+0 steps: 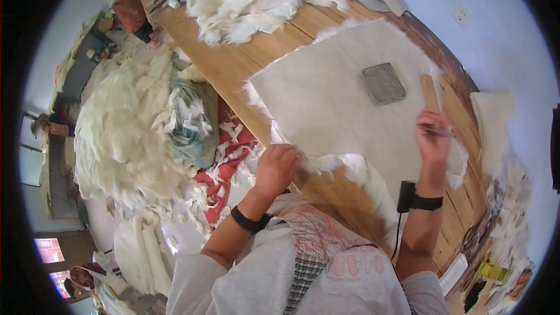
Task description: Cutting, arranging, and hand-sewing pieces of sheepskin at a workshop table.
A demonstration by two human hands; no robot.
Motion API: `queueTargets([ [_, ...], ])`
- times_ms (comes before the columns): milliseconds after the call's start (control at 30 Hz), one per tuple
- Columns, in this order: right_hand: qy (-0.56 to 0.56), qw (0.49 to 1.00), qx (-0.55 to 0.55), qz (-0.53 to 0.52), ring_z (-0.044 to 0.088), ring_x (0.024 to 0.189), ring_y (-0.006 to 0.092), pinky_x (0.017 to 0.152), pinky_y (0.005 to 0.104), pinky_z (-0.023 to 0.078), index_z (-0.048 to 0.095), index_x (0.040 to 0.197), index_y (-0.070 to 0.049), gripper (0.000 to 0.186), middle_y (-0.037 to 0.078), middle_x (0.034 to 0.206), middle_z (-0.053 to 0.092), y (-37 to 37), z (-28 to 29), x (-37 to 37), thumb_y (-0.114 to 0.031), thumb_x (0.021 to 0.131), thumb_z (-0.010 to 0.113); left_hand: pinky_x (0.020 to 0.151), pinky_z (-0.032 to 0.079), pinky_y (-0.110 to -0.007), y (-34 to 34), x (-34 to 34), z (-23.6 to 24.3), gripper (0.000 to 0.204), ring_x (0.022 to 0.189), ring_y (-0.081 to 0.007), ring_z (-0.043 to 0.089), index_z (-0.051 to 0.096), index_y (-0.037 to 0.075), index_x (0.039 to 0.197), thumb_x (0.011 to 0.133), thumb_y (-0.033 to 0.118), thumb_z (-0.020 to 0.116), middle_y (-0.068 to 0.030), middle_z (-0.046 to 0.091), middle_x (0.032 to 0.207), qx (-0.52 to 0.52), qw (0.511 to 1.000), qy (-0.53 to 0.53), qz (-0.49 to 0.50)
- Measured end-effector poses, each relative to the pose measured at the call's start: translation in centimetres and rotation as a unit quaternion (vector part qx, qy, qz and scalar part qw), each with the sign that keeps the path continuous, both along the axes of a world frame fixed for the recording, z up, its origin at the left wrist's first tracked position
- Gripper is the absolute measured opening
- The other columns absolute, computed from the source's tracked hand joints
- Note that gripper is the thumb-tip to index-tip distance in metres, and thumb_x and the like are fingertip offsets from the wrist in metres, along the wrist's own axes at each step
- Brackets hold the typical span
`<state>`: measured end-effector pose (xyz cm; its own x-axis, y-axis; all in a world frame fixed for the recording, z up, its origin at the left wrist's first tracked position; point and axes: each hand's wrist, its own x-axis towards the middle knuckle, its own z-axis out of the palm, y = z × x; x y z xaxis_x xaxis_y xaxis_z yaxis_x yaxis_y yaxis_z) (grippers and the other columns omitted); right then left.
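A large pale hide (pixel 326 81) lies skin side up on the wooden table, white fur showing along its edges. My left hand (pixel 279 169) is closed at the hide's near left edge, apparently pinching it; the fingertips are partly hidden. My right hand (pixel 433 137) grips a slim tool with a metallic sheen (pixel 437 130), its exact kind unclear. Just beyond those fingers a flat wooden strip (pixel 430 90) rests on the hide's right side. A grey square stone-like block (pixel 383 84) sits on the hide, left of the strip.
White fur pelts (pixel 251 3) cover the table's far end. Left of the table rises a big fur pile (pixel 122 134) beside a teal bundle (pixel 189 122). Scraps lie over red cloth (pixel 219 189). Another person (pixel 125 0) stands far left. A pale blue wall (pixel 484 41) borders the right.
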<state>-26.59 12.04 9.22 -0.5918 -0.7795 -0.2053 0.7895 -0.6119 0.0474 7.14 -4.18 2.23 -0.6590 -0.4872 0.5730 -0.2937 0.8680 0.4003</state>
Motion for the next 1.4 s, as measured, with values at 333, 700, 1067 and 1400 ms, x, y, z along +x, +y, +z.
queueTargets([
  [333, -0.195, 0.96, -0.139, 0.148, 0.053, 0.11, 0.0363, 0.098, 0.048, 0.045, 0.058, 0.086, 0.006, 0.018, 0.024, 0.109, 0.056, -9.9, -2.7, 5.5, -0.012, 0.087, 0.059, 0.073, 0.05, -0.036, -0.4, 0.6, -0.4, 0.022, 0.084, -0.0265, 0.059, 0.059, 0.003, 0.093, 0.073, 0.007, 0.064, -0.0101, 0.059, 0.095, -0.003, 0.999, -0.032, -0.039],
  [700, 0.745, 0.521, 0.328, 0.257, 0.062, 0.088, 0.024, 0.076, 0.0329, 0.046, 0.061, 0.1, -0.006, 0.024, 0.014, 0.095, 0.065, -12.1, -4.9, 17.1, -0.025, 0.093, 0.048, 0.07, 0.05, -0.034, -1.1, 1.7, -1.7, 0.023, 0.082, -0.0257, 0.059, 0.061, 0.003, 0.09, 0.067, 0.006, 0.059, -0.0091, 0.06, 0.092, -0.006, 0.996, -0.055, -0.075],
  [1067, 0.904, 0.358, 0.234, 0.001, 0.059, 0.078, 0.0358, 0.069, 0.0434, 0.048, 0.058, 0.102, -0.006, 0.017, 0.015, 0.085, 0.062, -11.0, -6.8, 18.9, -0.008, 0.085, 0.055, 0.062, 0.048, -0.035, -1.8, 1.4, -2.2, 0.015, 0.071, -0.0257, 0.057, 0.058, 0.005, 0.077, 0.062, 0.008, 0.063, -0.0091, 0.058, 0.083, -0.007, 0.994, -0.052, -0.098],
  [1400, 0.915, 0.344, 0.213, -0.003, 0.059, 0.069, 0.035, 0.061, 0.0441, 0.047, 0.058, 0.103, -0.008, 0.018, 0.014, 0.074, 0.061, -12.1, -6.6, 18.7, -0.012, 0.086, 0.056, 0.063, 0.049, -0.031, -2.7, 2.1, -2.5, 0.012, 0.071, -0.0222, 0.061, 0.062, 0.002, 0.083, 0.072, 0.001, 0.067, -0.0095, 0.062, 0.081, 0.235, 0.966, 0.08, -0.076],
])
